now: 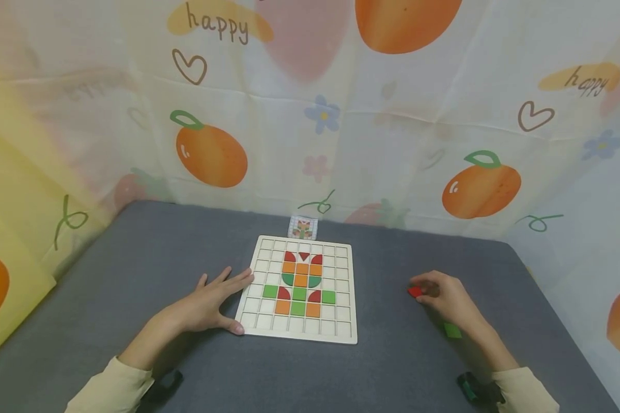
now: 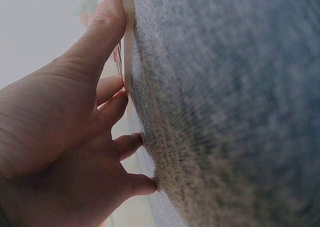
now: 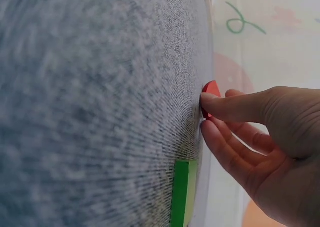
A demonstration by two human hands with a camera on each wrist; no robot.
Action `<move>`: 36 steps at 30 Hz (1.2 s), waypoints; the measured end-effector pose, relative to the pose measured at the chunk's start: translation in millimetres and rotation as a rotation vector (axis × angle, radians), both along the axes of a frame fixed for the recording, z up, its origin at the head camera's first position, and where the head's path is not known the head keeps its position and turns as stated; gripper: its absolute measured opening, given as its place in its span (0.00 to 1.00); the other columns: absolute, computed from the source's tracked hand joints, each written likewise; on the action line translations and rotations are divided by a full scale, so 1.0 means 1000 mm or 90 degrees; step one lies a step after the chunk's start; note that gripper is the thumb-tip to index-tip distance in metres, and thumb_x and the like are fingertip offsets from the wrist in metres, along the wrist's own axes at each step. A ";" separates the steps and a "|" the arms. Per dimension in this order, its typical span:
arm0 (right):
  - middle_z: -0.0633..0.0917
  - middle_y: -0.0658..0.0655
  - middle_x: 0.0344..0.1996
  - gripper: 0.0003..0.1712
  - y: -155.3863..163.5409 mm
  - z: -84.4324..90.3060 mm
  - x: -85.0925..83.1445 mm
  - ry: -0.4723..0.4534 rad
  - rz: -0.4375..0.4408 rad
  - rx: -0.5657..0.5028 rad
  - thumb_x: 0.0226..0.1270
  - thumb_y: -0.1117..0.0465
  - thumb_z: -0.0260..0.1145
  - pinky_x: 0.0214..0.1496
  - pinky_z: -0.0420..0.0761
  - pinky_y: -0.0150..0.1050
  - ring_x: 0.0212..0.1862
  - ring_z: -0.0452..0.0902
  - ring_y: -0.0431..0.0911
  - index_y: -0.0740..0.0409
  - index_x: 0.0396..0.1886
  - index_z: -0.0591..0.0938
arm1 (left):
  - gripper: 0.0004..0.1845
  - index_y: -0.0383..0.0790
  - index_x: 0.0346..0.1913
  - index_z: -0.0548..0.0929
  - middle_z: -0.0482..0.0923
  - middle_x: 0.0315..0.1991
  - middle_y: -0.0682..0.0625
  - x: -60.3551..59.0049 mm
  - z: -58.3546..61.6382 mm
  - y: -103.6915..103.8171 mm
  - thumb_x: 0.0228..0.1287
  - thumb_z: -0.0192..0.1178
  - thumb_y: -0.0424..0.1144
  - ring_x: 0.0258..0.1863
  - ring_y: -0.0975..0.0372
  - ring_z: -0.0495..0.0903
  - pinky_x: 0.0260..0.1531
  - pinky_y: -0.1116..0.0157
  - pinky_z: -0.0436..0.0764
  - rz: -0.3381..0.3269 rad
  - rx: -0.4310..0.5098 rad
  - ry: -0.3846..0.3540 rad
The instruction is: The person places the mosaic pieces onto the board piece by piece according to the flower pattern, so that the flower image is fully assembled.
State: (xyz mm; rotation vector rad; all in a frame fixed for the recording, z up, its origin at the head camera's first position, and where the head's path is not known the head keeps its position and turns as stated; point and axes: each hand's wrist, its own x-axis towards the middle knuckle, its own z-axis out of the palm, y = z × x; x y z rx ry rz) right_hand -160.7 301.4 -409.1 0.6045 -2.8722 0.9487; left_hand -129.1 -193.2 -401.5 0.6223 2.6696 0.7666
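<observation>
Table (image 1: 134, 275): grey cloth under everything.
Board (image 1: 343, 335): centre, partly filled with tiles.
Left hand (image 1: 214, 304): fingers straight, flat at the board's 9 o'clock edge.
Right hand (image 1: 446, 301): at the board's 3 o'clock, pinching the red piece (image 1: 415, 291) at its fingertips.
Green tile (image 1: 452, 330): at the hand's 6 o'clock, untouched.

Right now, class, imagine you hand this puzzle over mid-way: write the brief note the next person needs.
Left hand: flat, fingers straight, resting against the left edge of the wooden grid board.
Right hand: pinching a red piece on the grey table, right of the board.
A green square lies loose by the right wrist.
Pattern card stands behind the board.
Done: red, orange and green pieces fill the board's middle cells.
Left: the red piece and green square are not yet on the board.
</observation>
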 end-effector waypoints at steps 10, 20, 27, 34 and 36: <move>0.85 0.54 0.36 0.19 -0.003 -0.001 -0.004 -0.012 0.019 -0.006 0.53 0.74 0.73 0.35 0.82 0.34 0.36 0.83 0.45 0.62 0.47 0.85 | 0.60 0.41 0.77 0.58 0.51 0.77 0.43 -0.002 -0.003 -0.001 0.41 0.75 0.58 0.75 0.37 0.40 0.61 0.28 0.34 0.008 -0.001 -0.009; 0.85 0.51 0.35 0.17 -0.011 0.001 -0.005 0.000 0.028 0.008 0.56 0.73 0.72 0.38 0.83 0.35 0.40 0.86 0.50 0.60 0.47 0.85 | 0.59 0.40 0.76 0.58 0.50 0.77 0.42 0.000 0.000 0.000 0.42 0.75 0.57 0.75 0.36 0.40 0.61 0.28 0.34 0.004 -0.005 -0.006; 0.87 0.52 0.34 0.18 -0.028 0.010 -0.008 -0.002 0.046 -0.003 0.55 0.72 0.73 0.38 0.83 0.35 0.36 0.85 0.45 0.63 0.47 0.85 | 0.59 0.40 0.76 0.58 0.50 0.77 0.42 0.000 0.000 0.001 0.42 0.75 0.57 0.74 0.36 0.41 0.60 0.27 0.35 0.003 -0.006 -0.001; 0.88 0.54 0.36 0.16 -0.045 0.015 -0.008 -0.022 0.079 -0.016 0.58 0.71 0.71 0.40 0.83 0.35 0.38 0.86 0.46 0.63 0.48 0.85 | 0.59 0.41 0.76 0.58 0.51 0.77 0.43 0.000 -0.001 0.001 0.42 0.75 0.57 0.75 0.36 0.41 0.61 0.28 0.35 0.006 -0.005 -0.002; 0.89 0.54 0.37 0.16 -0.049 0.016 -0.009 -0.028 0.087 -0.021 0.59 0.71 0.71 0.41 0.83 0.35 0.38 0.86 0.45 0.62 0.48 0.85 | 0.59 0.41 0.76 0.58 0.51 0.77 0.43 0.000 -0.001 0.001 0.42 0.76 0.57 0.74 0.36 0.41 0.61 0.28 0.35 0.005 -0.005 0.001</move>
